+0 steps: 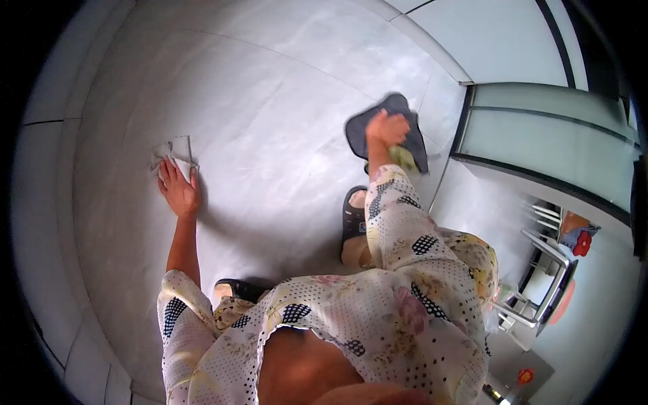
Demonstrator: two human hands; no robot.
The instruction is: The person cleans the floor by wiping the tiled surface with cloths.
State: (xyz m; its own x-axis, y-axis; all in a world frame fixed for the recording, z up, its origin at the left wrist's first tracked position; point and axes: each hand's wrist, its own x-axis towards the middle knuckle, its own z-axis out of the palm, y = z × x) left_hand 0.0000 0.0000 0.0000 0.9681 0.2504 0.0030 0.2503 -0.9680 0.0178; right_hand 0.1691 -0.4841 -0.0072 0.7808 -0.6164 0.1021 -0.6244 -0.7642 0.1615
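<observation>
Wiping — looks mid-job

On my feed, left hand [179, 192] lies open, fingers down on the pale cloth [179, 150], which sits on the grey floor [263, 135]. Right hand [388, 128] is blurred over a dark grey flat piece [357, 132], just ahead of a black sandal [352, 221] — can't tell whether it's gripping. Cloth's down, so I'd judge wiping under way; which floor is done, which is left, I can't see.

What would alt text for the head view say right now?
The left hand lies on a light gray cloth on a pale floor; the right hand, blurred, is over a dark gray cloth-like piece near a black sandal.
</observation>
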